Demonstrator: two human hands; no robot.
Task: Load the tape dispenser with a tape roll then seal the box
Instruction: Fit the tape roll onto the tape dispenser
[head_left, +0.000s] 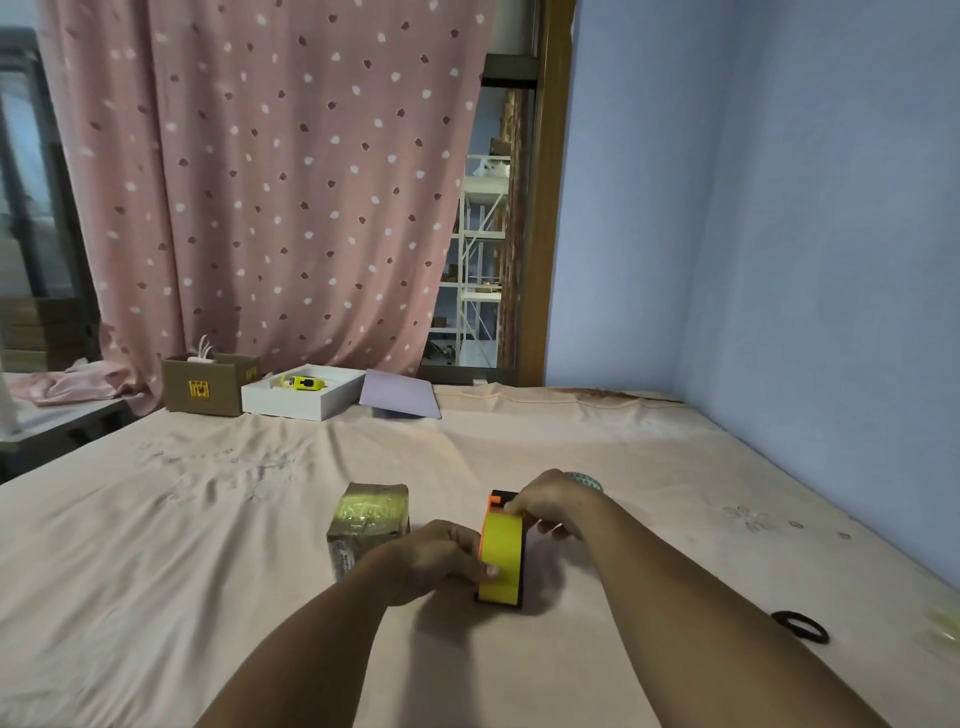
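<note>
An orange and black tape dispenser (497, 503) stands on the pink bedsheet (260, 519) with a yellow tape roll (501, 561) seated in it. My left hand (441, 558) grips the dispenser's left side, thumb on the yellow roll. My right hand (553, 501) pinches the top right of the dispenser near its black end. A small box wrapped in shiny gold-green tape (366, 522) rests just left of my left hand. A patterned tape roll (587, 480) peeks out behind my right hand.
At the bed's far edge stand a brown carton (208, 387), a white tray (301, 400) holding a yellow item (304, 383), and a lilac sheet (400, 395). A black hair tie (800, 626) lies at the right. A blue wall runs along the right side.
</note>
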